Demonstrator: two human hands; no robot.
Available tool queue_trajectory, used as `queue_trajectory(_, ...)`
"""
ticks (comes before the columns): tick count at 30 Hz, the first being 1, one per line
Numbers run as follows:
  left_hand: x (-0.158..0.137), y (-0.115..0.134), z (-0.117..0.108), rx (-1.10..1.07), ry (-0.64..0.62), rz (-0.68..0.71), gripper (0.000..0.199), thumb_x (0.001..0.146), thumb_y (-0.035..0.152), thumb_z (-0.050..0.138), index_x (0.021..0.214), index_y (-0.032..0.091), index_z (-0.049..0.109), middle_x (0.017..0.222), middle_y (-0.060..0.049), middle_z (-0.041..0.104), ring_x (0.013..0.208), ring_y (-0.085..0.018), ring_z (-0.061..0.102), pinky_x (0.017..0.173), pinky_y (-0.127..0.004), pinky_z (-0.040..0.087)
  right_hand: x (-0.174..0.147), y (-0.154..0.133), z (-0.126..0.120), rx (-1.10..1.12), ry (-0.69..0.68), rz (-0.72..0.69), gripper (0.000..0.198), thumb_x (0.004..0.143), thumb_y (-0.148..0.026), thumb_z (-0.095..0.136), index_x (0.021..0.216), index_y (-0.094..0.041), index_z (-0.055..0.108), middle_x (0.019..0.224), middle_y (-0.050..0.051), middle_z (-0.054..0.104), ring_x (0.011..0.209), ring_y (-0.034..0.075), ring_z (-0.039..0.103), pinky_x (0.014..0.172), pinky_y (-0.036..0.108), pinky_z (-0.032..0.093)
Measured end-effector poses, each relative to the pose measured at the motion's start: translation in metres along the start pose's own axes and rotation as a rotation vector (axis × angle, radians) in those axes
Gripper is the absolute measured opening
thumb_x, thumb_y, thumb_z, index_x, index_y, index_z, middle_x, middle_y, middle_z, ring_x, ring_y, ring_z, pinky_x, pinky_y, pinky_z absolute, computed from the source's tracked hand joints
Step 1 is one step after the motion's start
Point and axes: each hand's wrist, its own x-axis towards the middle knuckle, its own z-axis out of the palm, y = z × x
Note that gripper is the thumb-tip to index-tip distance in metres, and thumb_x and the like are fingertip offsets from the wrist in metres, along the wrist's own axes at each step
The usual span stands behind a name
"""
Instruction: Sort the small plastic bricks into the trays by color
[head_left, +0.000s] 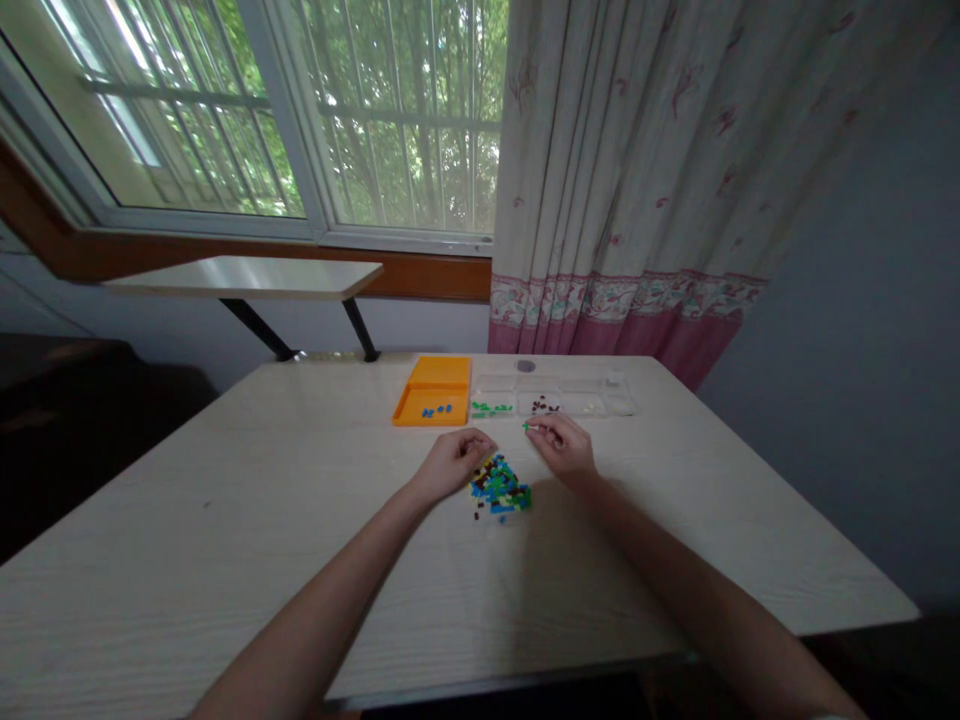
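A heap of small building bricks [498, 482] in blue, green, yellow and dark brown lies on the table between my hands. My left hand [454, 462] rests at the heap's left edge, its fingers curled together; whatever may be in them is hidden. Pinched at the fingertips of my right hand [564, 447] is a small green brick [527, 427], just in front of a clear compartment box [574, 402]. Green bricks [491, 408] lie in its left compartment and dark brown bricks [544, 405] in the one beside it. Several blue bricks [437, 411] sit in an open orange case [430, 373].
The pale wooden table [300, 480] spreads out on both sides. A small raised shelf [255, 275] on black legs stands at the back left. Behind the boxes lies a round grey object [526, 366]. A curtain [600, 180] hangs at the table's back edge, beside the window.
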Motion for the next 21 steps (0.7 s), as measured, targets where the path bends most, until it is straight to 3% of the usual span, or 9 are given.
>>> queue_trajectory(21, -0.0016, 0.003, -0.003, 0.083, -0.019, -0.003, 0.027, 0.077, 0.032, 0.045, 0.084, 0.012, 0.062, 0.064, -0.002, 0.057, 0.054, -0.01, 0.045, 0.05, -0.019, 0.032, 0.0002, 0.0006, 0.0024, -0.004, 0.013, -0.006, 0.019, 0.078, -0.033, 0.051, 0.084, -0.018, 0.062, 0.064, 0.001, 0.051, 0.052, 0.009, 0.043, 0.055, 0.022, 0.039)
